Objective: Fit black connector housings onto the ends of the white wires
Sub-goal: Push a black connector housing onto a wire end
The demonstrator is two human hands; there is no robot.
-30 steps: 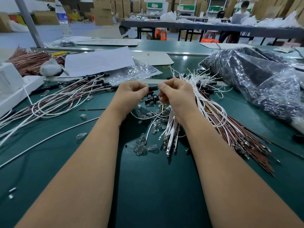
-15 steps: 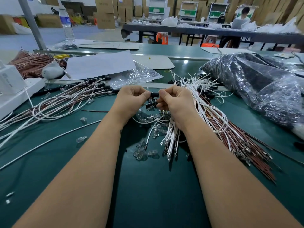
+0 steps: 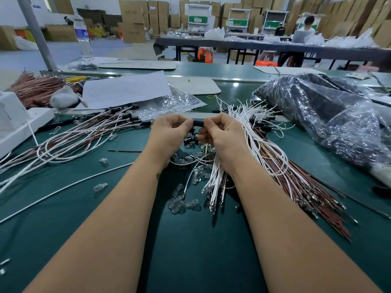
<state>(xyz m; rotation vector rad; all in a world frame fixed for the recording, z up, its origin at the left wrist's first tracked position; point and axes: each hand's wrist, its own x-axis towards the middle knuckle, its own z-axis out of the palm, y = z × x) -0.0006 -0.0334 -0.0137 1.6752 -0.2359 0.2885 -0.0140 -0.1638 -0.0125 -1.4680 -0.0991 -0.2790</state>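
Note:
Both hands meet over the green table and pinch one black connector housing between their fingertips. My left hand grips its left end, and my right hand grips its right end. A bundle of white wires with metal terminals lies under and beside my right hand, fanning toward the far right. More loose black housings sit just below the fingers. To the left lies a pile of wires with black housings fitted. Whether a wire end is inside the held housing is hidden by the fingers.
Small clear glass bulbs are scattered in front of my wrists. A large plastic bag of black parts fills the right side. White paper, a clear bag, a white box and copper-coloured wires lie at the left.
Both hands stay together on the black housing with only slight finger shifts. The view has tilted a little, so the hands appear lower in the frame.

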